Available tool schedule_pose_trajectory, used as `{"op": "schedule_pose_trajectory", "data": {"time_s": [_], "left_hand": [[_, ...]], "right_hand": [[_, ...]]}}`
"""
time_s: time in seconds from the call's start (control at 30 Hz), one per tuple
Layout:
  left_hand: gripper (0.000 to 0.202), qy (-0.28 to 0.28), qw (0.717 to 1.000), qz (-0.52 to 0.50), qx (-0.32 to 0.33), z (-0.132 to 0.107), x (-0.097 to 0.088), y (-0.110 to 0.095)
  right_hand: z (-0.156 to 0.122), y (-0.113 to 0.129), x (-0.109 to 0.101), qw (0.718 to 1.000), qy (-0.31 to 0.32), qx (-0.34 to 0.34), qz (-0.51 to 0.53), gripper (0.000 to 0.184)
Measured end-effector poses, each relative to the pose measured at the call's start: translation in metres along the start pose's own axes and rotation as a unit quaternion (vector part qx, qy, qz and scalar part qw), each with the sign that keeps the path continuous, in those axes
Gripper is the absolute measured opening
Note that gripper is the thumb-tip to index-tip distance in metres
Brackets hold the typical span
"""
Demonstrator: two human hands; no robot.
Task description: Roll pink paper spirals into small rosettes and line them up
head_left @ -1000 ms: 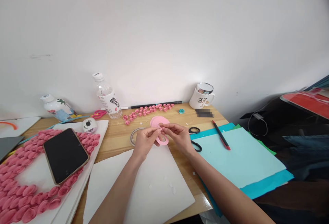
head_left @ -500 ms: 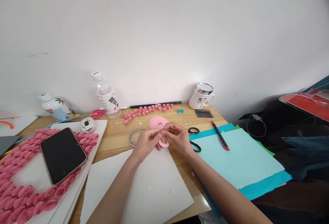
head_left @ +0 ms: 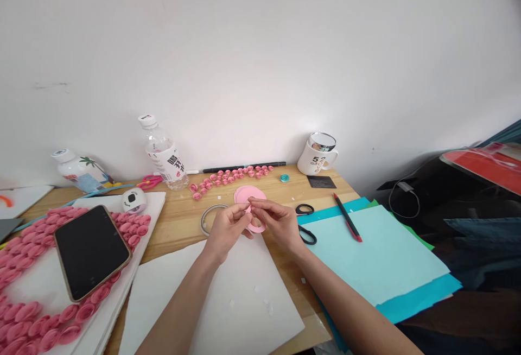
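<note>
My left hand (head_left: 227,228) and my right hand (head_left: 275,220) meet above the wooden desk (head_left: 183,219), both pinching a pink paper spiral strip (head_left: 257,227) whose loop hangs below the fingers. The fingertips touch at its top end. Just behind them a stack of pink paper discs (head_left: 247,194) lies flat. A tape ring (head_left: 208,218) rests left of my left hand. Black scissors (head_left: 306,224) lie right of my right hand. A white sheet (head_left: 228,295) spreads under my forearms.
A row of small pink paper roses (head_left: 230,176) lies near the wall, with a water bottle (head_left: 163,154), a white mug (head_left: 318,155) and a black pen (head_left: 244,167). At left a phone (head_left: 90,251) sits on a rose-covered board (head_left: 28,290). Light blue paper (head_left: 374,252) and a red pencil (head_left: 347,217) are at right.
The view has shifted slightly, so everything sits a little left and lower. My hands stay together on the pink spiral, fingers working its top end; the loop has moved little.
</note>
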State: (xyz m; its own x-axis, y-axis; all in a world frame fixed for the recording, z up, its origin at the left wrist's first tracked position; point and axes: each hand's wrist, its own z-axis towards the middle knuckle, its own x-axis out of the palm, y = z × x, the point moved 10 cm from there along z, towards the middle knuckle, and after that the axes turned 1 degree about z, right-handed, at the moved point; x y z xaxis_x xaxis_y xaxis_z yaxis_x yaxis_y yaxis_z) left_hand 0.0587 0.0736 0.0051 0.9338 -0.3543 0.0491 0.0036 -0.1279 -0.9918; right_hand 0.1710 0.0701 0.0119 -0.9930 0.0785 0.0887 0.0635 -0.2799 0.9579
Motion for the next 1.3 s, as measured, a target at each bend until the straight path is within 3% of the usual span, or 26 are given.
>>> {"op": "schedule_pose_trajectory", "data": {"time_s": [0.2,0.4,0.67,0.9,1.3], "left_hand": [[0.032,-0.045,0.999,0.012,0.009,0.001,-0.007,0.000],[0.028,-0.051,0.998,0.038,0.011,0.000,-0.007,-0.001],[0.026,-0.063,0.997,0.035,0.015,0.000,-0.007,-0.001],[0.026,-0.084,0.995,0.051,0.014,0.000,-0.012,-0.005],[0.033,-0.120,0.992,0.049,-0.006,-0.001,-0.012,0.003]], "right_hand": [[0.000,-0.002,-0.005,1.000,-0.026,0.010,0.007,0.015],[0.000,-0.012,-0.007,0.998,-0.035,0.037,0.036,0.013],[0.001,-0.004,-0.009,0.999,-0.045,-0.007,0.021,0.005],[-0.001,-0.011,-0.001,1.000,-0.005,0.016,-0.002,0.018],[0.001,-0.009,-0.008,0.999,-0.043,0.023,-0.006,0.011]]}}
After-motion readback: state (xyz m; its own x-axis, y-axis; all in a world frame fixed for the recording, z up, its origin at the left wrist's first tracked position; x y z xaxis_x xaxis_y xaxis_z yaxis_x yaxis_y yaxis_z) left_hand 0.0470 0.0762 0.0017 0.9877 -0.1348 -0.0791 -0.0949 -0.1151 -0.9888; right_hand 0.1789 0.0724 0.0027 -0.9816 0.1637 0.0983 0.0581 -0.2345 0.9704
